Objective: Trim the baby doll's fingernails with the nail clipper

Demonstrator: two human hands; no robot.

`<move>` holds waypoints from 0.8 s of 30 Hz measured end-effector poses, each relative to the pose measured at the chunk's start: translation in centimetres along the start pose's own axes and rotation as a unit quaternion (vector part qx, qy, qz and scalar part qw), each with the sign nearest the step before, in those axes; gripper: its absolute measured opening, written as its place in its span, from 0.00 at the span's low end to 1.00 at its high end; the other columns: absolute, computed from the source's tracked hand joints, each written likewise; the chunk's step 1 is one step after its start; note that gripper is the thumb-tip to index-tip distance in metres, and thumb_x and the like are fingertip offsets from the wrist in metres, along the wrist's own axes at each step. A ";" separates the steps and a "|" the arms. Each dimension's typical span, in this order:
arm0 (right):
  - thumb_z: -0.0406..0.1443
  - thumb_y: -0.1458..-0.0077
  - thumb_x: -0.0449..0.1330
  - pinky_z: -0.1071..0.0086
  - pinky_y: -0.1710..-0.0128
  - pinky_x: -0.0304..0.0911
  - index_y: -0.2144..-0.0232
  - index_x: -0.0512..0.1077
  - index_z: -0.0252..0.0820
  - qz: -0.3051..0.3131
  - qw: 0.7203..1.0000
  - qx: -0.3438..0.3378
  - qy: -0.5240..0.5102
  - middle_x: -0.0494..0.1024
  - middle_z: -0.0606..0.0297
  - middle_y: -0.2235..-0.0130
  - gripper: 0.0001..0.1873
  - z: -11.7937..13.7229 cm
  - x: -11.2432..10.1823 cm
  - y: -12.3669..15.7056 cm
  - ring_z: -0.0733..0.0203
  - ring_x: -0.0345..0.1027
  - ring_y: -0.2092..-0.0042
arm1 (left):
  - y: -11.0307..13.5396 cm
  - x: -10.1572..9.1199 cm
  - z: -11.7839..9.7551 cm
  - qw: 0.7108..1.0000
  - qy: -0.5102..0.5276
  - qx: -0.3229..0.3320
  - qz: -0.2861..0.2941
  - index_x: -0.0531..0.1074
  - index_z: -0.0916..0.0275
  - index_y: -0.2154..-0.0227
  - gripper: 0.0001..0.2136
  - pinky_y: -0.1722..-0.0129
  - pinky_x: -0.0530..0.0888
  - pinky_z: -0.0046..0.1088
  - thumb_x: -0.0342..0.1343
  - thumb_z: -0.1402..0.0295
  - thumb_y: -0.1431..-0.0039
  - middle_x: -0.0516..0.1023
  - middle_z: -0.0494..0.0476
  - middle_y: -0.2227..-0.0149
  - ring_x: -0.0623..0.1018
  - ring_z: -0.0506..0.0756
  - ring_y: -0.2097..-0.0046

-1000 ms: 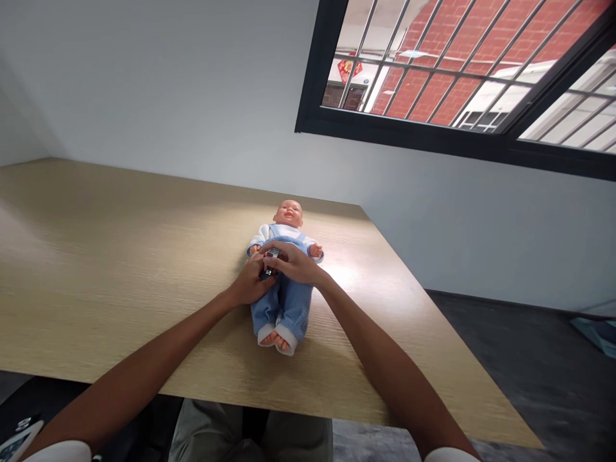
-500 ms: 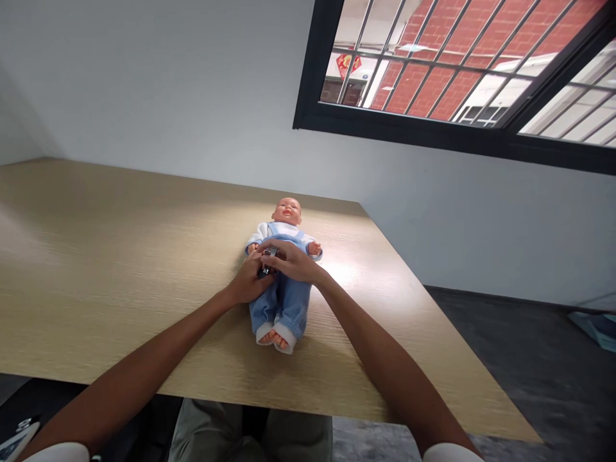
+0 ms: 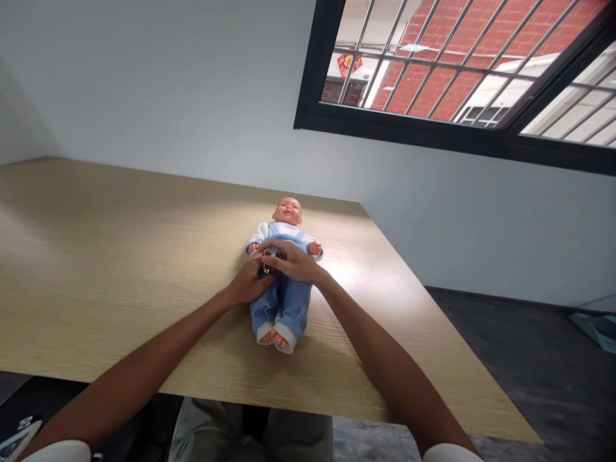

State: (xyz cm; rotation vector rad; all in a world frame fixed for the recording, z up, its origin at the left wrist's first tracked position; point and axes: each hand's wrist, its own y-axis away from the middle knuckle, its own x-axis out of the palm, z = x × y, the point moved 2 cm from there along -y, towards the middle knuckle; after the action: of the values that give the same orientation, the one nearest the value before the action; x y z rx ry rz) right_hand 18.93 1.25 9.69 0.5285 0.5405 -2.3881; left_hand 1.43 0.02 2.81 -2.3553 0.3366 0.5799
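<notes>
A baby doll (image 3: 280, 303) in blue dungarees and a white top lies on its back on the wooden table (image 3: 120, 269), head away from me. My left hand (image 3: 249, 280) and my right hand (image 3: 290, 262) meet over its belly. Both are closed around a small dark and silver object (image 3: 267, 260) that sits between the fingers; I cannot name it. The doll's head, arms and bare feet stay uncovered.
The table's front edge runs just above my lap, its right edge slants toward the dark carpeted floor (image 3: 529, 359). A grey wall stands behind, with a barred window (image 3: 457, 70) at the upper right. A phone-like item (image 3: 14, 439) shows at the bottom left corner.
Almost nothing: both hands stay on the doll's belly with the small object, shifting only slightly; the view has moved a little.
</notes>
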 end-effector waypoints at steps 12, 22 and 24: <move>0.49 0.27 0.66 0.63 0.59 0.72 0.48 0.79 0.43 0.001 1.000 -0.006 -0.005 0.85 0.61 0.56 0.17 -0.3 0.0 -0.1 0.57 0.77 0.59 | 0.0 0.0 0.2 1.000 0.002 0.004 -0.005 0.84 0.61 0.48 0.16 0.28 0.77 0.57 0.62 0.67 0.37 0.86 0.65 0.41 0.83 0.69 0.37; 0.50 0.27 0.66 0.62 0.58 0.72 0.49 0.80 0.44 -0.002 1.000 -0.005 0.012 0.85 0.61 0.55 0.17 0.1 0.0 0.0 0.57 0.77 0.59 | 0.1 0.0 0.5 1.000 0.004 -0.009 -0.002 0.84 0.60 0.53 0.12 0.29 0.78 0.56 0.64 0.66 0.38 0.87 0.64 0.44 0.83 0.68 0.39; 0.49 0.26 0.66 0.62 0.58 0.72 0.48 0.79 0.44 -0.001 1.000 -0.005 0.012 0.85 0.61 0.55 0.17 0.1 0.0 0.0 0.57 0.77 0.59 | 0.1 0.0 0.7 1.000 -0.001 -0.008 0.002 0.83 0.60 0.54 0.11 0.30 0.79 0.55 0.64 0.65 0.38 0.87 0.63 0.47 0.84 0.67 0.41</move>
State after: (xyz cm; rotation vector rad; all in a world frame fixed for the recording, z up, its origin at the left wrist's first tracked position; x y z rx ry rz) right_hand 18.91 1.21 9.74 0.5522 0.5626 -2.3837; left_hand 1.16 0.42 2.25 -2.3694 0.3373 0.5885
